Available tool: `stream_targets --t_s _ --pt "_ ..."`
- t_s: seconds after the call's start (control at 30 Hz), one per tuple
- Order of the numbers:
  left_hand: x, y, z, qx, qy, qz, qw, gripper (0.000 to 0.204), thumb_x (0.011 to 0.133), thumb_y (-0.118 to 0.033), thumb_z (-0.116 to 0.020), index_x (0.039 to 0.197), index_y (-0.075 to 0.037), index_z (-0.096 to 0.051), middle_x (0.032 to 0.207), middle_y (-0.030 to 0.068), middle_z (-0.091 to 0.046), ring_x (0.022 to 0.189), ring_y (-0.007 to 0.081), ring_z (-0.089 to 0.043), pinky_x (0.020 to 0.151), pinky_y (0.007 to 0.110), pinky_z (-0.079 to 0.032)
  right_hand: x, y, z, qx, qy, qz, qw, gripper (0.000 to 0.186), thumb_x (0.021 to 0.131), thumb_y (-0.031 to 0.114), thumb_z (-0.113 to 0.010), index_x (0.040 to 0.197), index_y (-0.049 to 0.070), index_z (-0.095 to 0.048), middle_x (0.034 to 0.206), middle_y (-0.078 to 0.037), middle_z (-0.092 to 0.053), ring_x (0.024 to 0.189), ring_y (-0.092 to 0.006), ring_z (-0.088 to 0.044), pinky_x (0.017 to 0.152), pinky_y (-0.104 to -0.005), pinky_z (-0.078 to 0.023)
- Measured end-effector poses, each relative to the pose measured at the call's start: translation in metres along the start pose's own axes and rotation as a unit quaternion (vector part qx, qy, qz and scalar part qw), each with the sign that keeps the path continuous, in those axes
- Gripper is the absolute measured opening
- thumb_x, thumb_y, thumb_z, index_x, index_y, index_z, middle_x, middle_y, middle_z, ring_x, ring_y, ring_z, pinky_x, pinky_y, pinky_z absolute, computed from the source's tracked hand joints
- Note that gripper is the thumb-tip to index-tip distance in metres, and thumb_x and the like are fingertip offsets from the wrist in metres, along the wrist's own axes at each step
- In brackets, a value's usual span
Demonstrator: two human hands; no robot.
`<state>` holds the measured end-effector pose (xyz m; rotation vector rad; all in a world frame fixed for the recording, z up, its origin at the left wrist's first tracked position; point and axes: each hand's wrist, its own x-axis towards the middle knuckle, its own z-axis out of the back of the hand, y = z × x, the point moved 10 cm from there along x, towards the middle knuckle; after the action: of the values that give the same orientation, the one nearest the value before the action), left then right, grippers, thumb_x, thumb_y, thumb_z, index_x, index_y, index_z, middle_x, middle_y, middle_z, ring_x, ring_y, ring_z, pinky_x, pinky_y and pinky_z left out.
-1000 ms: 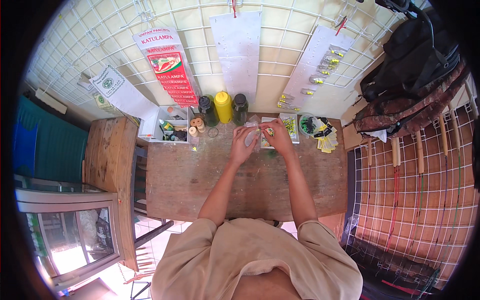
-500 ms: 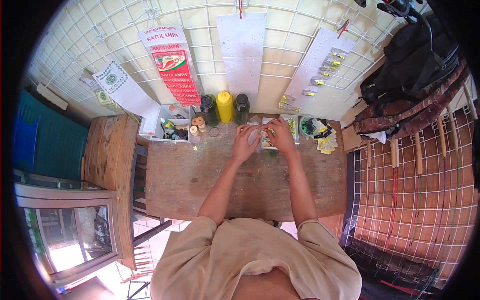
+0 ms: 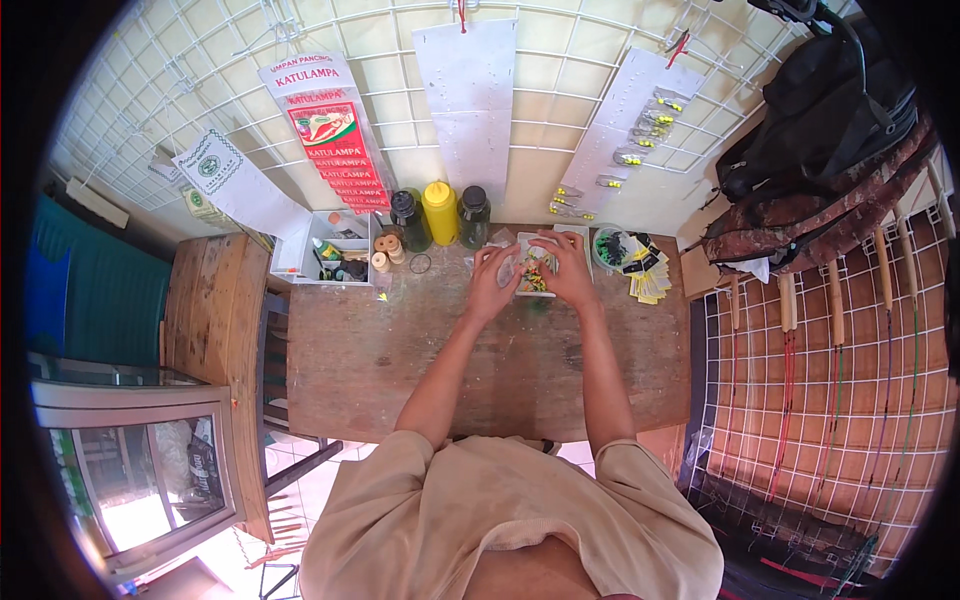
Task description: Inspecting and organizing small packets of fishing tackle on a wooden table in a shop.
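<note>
Over the far side of the wooden table, my left hand [image 3: 492,284] is closed around a small clear plastic bag [image 3: 508,270]. Close by on its right, my right hand [image 3: 568,270] arches over a white tray [image 3: 538,293], thumb and fingers apart. Small green, yellow and red pieces [image 3: 537,277] lie in the tray, too small to name. My fingers cover part of the tray. Just beyond my right hand, a second white tray [image 3: 585,236] is partly hidden.
Along the wall stand a yellow squeeze bottle [image 3: 440,215], two dark bottles, wooden spools [image 3: 381,261] and a white divided box [image 3: 345,279]. To the right are a round tub [image 3: 610,250] and yellow-black packets [image 3: 650,275]. Cards and packets hang from a white wire grid [image 3: 570,60].
My right hand has drawn away from the plastic bag and its fingers have spread over the white tray, exposing more of the pieces. My left hand keeps the bag. The view has shifted slightly.
</note>
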<state>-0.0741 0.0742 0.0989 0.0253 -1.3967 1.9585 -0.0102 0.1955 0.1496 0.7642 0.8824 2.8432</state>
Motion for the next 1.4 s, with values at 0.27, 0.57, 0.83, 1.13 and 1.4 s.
stream_targets --t_s 0.27,0.57,0.83,1.13,1.4 --pt "0.002 -0.009 0.004 0.024 -0.006 -0.027 0.999 0.040 0.079 -0.011 -0.069 0.118 -0.009 -0.060 0.110 0.0096 -0.061 0.107 0.0295 -0.048 0.093 0.038 -0.041 -0.008 -0.030 -0.021 0.041 0.033 -0.103 0.993 0.052 0.070 0.008 -0.071 0.120 0.012 -0.056 0.095 -0.002 -0.065 0.092 -0.0269 -0.046 0.086 -0.0373 -0.039" --pt "0.001 -0.007 0.007 -0.017 -0.018 -0.021 0.999 0.034 0.078 -0.009 -0.069 0.111 -0.008 -0.062 0.104 0.0099 -0.063 0.101 0.0309 -0.051 0.092 0.039 -0.041 -0.004 -0.026 -0.026 0.121 -0.005 -0.093 0.988 0.048 0.072 0.001 -0.067 0.118 0.012 -0.057 0.085 -0.001 -0.066 0.087 -0.0242 -0.050 0.085 -0.0361 -0.041" --pt "0.002 0.011 0.009 -0.027 -0.046 0.032 0.998 0.034 0.077 -0.007 -0.068 0.111 -0.009 -0.062 0.106 0.0096 -0.063 0.102 0.0311 -0.051 0.093 0.039 -0.040 -0.014 -0.054 -0.035 0.127 0.038 -0.174 0.976 0.044 0.074 -0.002 -0.063 0.117 0.008 -0.056 0.087 -0.008 -0.065 0.079 -0.0241 -0.060 0.077 -0.0342 -0.048" --pt "-0.006 0.024 0.009 -0.003 -0.049 0.038 0.998 0.033 0.078 -0.009 -0.068 0.111 -0.008 -0.062 0.108 0.0098 -0.062 0.105 0.0308 -0.051 0.093 0.039 -0.041 -0.012 -0.040 -0.021 0.160 -0.004 -0.142 0.977 0.049 0.072 -0.008 -0.060 0.120 0.005 -0.054 0.092 -0.012 -0.058 0.072 -0.0202 -0.060 0.069 -0.0321 -0.049" --pt "-0.009 0.028 0.007 -0.013 -0.046 0.038 0.998 0.032 0.079 -0.009 -0.068 0.111 -0.008 -0.062 0.108 0.0098 -0.062 0.105 0.0303 -0.051 0.093 0.039 -0.041 -0.044 -0.090 -0.062 0.133 0.067 -0.248 0.957 0.048 0.071 -0.005 -0.061 0.118 0.008 -0.056 0.094 -0.010 -0.058 0.079 -0.0154 -0.058 0.070 -0.0272 -0.046"
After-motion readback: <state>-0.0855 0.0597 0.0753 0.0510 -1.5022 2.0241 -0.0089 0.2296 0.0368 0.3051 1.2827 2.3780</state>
